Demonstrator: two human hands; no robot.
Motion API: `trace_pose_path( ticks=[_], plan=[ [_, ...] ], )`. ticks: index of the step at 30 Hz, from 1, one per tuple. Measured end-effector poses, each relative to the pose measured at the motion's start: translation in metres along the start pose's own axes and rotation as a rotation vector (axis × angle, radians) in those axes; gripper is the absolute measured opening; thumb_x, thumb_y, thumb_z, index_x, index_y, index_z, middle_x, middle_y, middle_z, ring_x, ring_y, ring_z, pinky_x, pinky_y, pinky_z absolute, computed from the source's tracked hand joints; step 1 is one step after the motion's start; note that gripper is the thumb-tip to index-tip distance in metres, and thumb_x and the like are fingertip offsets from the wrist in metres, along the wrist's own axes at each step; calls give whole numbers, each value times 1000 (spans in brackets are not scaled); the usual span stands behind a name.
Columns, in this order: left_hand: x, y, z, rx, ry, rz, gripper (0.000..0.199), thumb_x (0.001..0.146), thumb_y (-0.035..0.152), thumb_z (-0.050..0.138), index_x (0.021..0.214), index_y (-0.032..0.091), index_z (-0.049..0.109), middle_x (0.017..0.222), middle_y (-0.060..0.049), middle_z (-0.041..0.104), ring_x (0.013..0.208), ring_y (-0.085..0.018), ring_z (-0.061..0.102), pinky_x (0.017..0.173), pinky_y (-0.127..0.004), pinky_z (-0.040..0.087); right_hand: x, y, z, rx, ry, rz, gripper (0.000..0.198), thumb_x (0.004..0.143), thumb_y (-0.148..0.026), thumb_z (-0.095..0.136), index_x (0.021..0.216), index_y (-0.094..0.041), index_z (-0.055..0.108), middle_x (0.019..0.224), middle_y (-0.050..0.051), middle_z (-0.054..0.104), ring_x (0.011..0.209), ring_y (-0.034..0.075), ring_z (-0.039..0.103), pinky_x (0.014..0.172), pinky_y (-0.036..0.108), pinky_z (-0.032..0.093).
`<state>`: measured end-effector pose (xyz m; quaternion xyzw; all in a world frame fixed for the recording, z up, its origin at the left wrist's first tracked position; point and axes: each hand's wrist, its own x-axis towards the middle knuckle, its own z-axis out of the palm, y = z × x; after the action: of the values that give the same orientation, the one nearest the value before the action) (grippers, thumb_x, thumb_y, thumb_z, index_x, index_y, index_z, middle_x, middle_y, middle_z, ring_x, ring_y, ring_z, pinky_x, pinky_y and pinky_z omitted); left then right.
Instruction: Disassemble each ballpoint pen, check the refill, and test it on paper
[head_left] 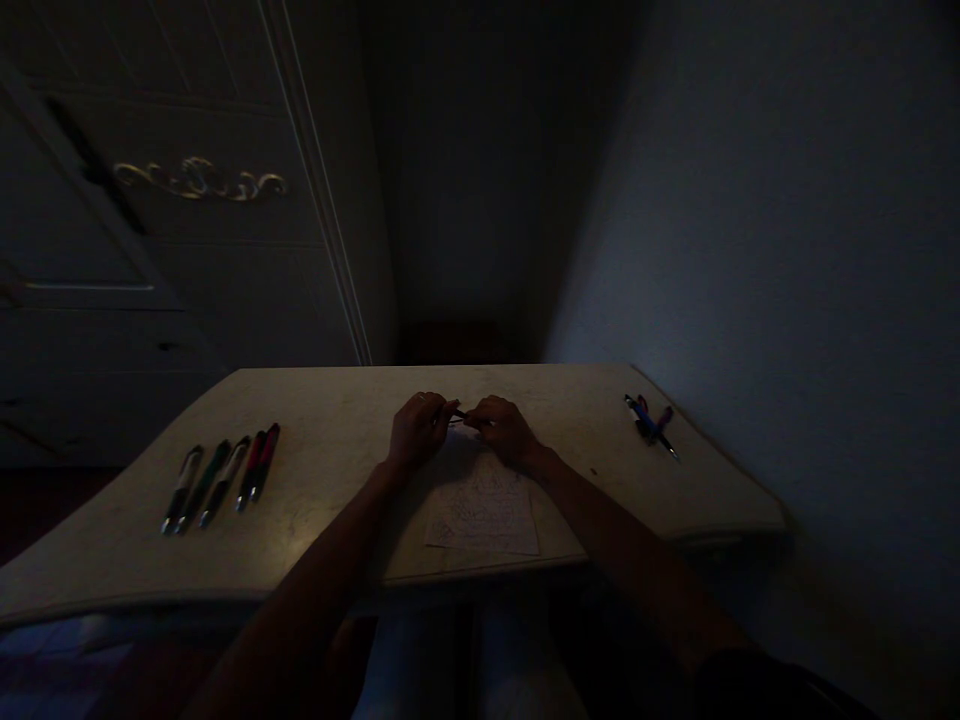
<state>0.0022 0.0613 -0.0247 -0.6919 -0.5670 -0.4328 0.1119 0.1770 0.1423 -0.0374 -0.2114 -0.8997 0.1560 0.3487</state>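
Observation:
My left hand (pixel 420 428) and my right hand (pixel 504 428) meet over the far middle of the table. Both are closed, with fingertips pinched around a thin dark pen-like piece (pixel 462 414) that spans the small gap between them. Its exact kind is too dark to make out, and its ends are hidden in my fingers. Just below my hands, a sheet of paper (pixel 484 515) covered in scribbled lines lies flat near the front edge.
On the pale table (pixel 337 540), several pens (pixel 217 485) lie side by side at the left. A small crossed pile of pens (pixel 651 425), blue, reddish and black, rests at the right. A wall (pixel 787 250) borders the right side; a cabinet (pixel 225 280) stands behind left.

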Motion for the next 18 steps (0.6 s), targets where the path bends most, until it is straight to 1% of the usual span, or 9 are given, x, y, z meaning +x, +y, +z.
trace_pose_path(
  ticks=[4,8,12,16,18],
  plan=[
    [0,4,-1,-11,-18,-59,43,98,41,42,61,21,49,57,-1,52,58,-15,48,61,-29,36,-1,1,-1,61,-36,-7,13,87,-14,66,83,-19,76,77,5,68,77,17,58,75,30,44],
    [0,8,-5,-63,-38,-146,47,98,46,40,60,20,53,54,-1,52,54,-14,49,58,-28,34,0,-3,-2,148,-47,-10,15,94,-25,61,91,-20,76,83,6,68,82,18,59,79,31,45],
    [0,10,-7,-112,-69,-230,53,96,51,40,56,19,54,53,-1,54,53,-13,52,55,-27,34,0,-5,-3,194,-59,-12,19,95,-31,60,96,-20,75,86,7,69,84,19,60,82,33,46],
    [0,10,-6,-140,-32,-283,54,96,53,40,55,19,50,52,0,52,51,-12,48,53,-26,33,1,-5,-2,249,-83,3,25,98,-33,55,110,-21,72,98,8,69,93,20,60,88,35,46],
    [0,9,-5,-150,-27,-277,54,95,53,41,54,19,49,51,1,49,51,-11,46,53,-26,33,2,-5,-2,251,-89,-20,27,99,-33,52,117,-22,69,106,9,69,99,21,59,92,37,45]
  ],
)
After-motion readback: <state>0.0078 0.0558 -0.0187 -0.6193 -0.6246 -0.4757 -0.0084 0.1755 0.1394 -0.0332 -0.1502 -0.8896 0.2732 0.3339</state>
